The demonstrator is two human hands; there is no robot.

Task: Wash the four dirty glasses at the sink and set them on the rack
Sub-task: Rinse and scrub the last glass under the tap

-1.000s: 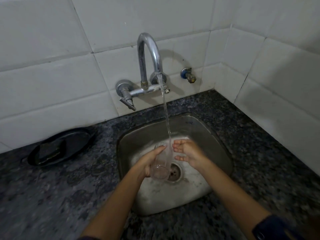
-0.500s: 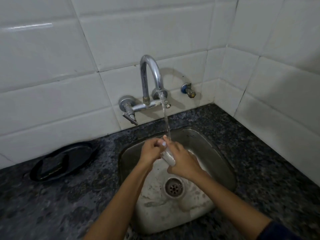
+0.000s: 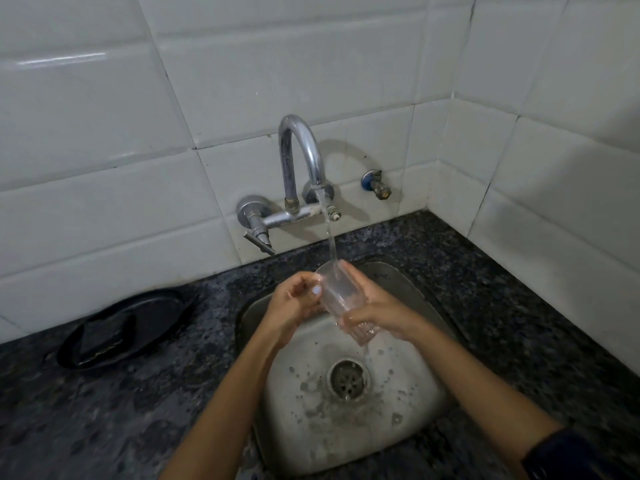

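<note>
- The glass (image 3: 341, 303) sits right between the two hands, tilted, mouth up toward the stream and base down toward the drain — held that way, I'd say, so water runs in and spills out the low end.
- Right hand (image 3: 377, 311) is wrapped round the lower body of the glass, fingers curled behind it, carrying the weight.
- Left hand (image 3: 294, 304) is half closed against the upper wall, thumb pressed on the glass near the rim — it looks like the rubbing or turning hand, though whether it truly grips I can't say for sure.
- Water (image 3: 329, 233) falls from the tap (image 3: 301, 157) above and beyond the hands, landing at the rim of the glass.
- Below the hands lies the sink (image 3: 346, 417), its drain (image 3: 348, 378) just under the glass base, so drips go straight down.
- Out past the left hand, on the dark counter (image 3: 104, 410), there's a black tray (image 3: 121, 327) with a dark block on it; a scrub pad or soap, too dim to tell.
- Past the right hand, a small wall valve (image 3: 377, 183) on the white tiles (image 3: 104, 150).
- No rack and no other glasses in view, so this reads as mid-rinse, with the racking not yet done.
</note>
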